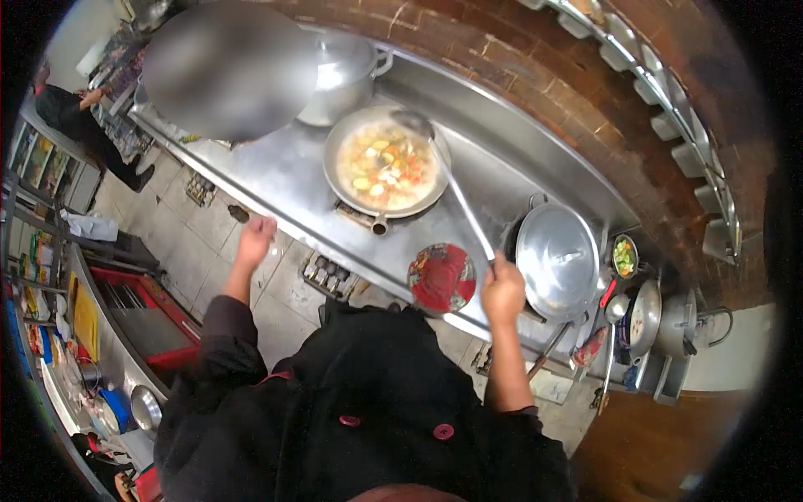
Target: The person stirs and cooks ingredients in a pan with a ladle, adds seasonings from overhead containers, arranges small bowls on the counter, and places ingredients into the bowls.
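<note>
My right hand (pixel 503 290) is wrapped round the handle end of a long metal ladle (pixel 460 197). The ladle's dark bowl hangs over the far right rim of a wide pan (pixel 333 171) on the steel stove top. In the pan is a pale steaming broth with vegetable pieces (pixel 385 167), orange, yellow and green. My left hand (pixel 256 239) is raised by the stove's front edge, apart from the pan. Its fingers are curled in and nothing shows in them. A red patterned cloth pad (pixel 442 279) lies on the front edge, left of my right hand.
A lidded pot (pixel 559 259) stands right of the pan, with a small pan of vegetables (pixel 624 256) beyond it. Behind left are a large pot (pixel 339 79) and a blurred grey patch. A person (pixel 75 117) stands far left. Metal containers (pixel 665 125) line a rail overhead.
</note>
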The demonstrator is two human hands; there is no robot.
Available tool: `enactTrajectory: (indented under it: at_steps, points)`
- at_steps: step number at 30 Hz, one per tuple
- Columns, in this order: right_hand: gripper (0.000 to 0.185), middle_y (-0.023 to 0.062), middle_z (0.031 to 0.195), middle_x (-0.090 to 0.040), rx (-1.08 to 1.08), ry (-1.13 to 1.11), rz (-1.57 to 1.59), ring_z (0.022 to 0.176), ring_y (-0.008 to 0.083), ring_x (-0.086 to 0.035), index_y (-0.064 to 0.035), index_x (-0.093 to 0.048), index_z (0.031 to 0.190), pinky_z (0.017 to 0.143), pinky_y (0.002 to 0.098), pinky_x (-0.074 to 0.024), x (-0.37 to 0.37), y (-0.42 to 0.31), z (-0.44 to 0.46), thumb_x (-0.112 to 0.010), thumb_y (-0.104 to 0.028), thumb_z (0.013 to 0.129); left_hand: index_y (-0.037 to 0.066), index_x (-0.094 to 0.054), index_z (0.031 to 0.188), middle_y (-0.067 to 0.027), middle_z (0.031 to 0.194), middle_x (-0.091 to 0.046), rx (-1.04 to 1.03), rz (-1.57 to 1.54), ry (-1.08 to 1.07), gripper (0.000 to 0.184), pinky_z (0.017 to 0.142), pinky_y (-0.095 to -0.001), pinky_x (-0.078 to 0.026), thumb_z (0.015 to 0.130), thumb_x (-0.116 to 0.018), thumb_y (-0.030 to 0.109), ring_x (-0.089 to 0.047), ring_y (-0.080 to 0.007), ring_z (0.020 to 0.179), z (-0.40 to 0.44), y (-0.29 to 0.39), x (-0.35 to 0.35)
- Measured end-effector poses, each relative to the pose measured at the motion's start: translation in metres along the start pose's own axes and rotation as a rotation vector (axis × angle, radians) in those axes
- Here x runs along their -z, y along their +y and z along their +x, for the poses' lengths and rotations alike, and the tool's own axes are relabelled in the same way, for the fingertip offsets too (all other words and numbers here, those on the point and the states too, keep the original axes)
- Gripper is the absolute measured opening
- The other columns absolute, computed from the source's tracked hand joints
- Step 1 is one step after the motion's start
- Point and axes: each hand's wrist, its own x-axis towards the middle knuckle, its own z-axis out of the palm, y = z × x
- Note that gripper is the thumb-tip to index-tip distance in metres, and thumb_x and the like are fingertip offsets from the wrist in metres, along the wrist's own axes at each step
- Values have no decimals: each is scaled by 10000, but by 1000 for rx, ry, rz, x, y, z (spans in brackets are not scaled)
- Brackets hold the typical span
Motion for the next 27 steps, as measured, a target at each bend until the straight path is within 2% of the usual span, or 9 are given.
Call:
enactTrajectory:
  at_steps: [1, 2, 6, 11, 17, 20, 21, 25, 27]
  points:
    - [355, 151, 776, -580, -6, -9, -66, 737, 332, -564, -61, -622, 1061, 673, 447, -447, -10, -6, -2, -606, -62, 706, 23, -610, 861, -21, 683, -579, -59, 120, 56, 271, 592, -270, -456, 905, -559, 286, -527, -97, 624, 22, 67, 1]
    - [330, 152, 758, -570, -12, -14, -133, 730, 337, -559, -63, -629, 1042, 663, 453, -438, -19, -11, -2, -589, -71, 715, 21, -605, 864, 11, 686, -564, -103, -33, 51, 267, 610, -253, -449, 896, -575, 284, -516, -89, 636, 53, 99, -1]
    - [282, 145, 743, -566, -69, -69, -183, 701, 331, -551, -66, -631, 1019, 626, 437, -432, -52, -13, -12, -543, -108, 755, -6, -606, 1040, -13, 824, -605, -503, 5, 65, 352, 681, -253, -457, 846, -643, 284, -535, -90, 747, 124, 276, -10]
    - [399, 175, 789, -564, -191, -219, -70, 759, 357, -550, -43, -610, 1090, 678, 463, -421, -57, -29, -13, -631, -136, 702, 49, -576, 1153, -139, 923, -648, -823, 165, 156, 520, 794, -380, -486, 774, -683, 388, -620, -299, 883, 211, 406, -49]
    - [459, 202, 809, -573, -265, -16, -44, 771, 386, -545, 48, -576, 1068, 696, 479, -424, -32, -52, -19, -675, -181, 683, 132, -612, 1121, -166, 947, -638, -1085, 401, 333, 371, 791, -436, -473, 837, -601, 369, -605, -343, 891, 289, 479, -95]
    - [425, 185, 824, -585, -314, 82, -53, 769, 380, -552, 34, -583, 1063, 681, 486, -418, -17, -61, -33, -650, -175, 699, 147, -657, 1034, -171, 949, -633, -1097, 304, 222, 305, 783, -437, -472, 857, -558, 375, -592, -363, 898, 334, 501, -89]
    - [394, 181, 818, -583, -320, 149, -98, 778, 370, -549, 50, -586, 1043, 694, 475, -420, -20, -58, -45, -640, -165, 717, 125, -693, 978, -109, 1073, -646, -1073, 309, 240, 313, 843, -381, -471, 874, -550, 383, -604, -293, 990, 341, 509, -82]
    - [391, 194, 809, -586, -552, 82, -112, 788, 372, -554, 59, -587, 1048, 726, 467, -428, -2, -73, -65, -648, -159, 729, 82, -691, 958, -141, 887, -681, -1047, 86, 277, 360, 739, -337, -490, 858, -572, 407, -650, -276, 825, 383, 518, -60]
    - [391, 199, 820, -593, -576, 108, -136, 797, 377, -559, 62, -590, 1048, 736, 465, -433, -7, -71, -76, -651, -155, 728, 43, -695, 912, -129, 771, -677, -877, 5, 105, 380, 669, -340, -476, 849, -590, 402, -643, -236, 717, 389, 522, -50]
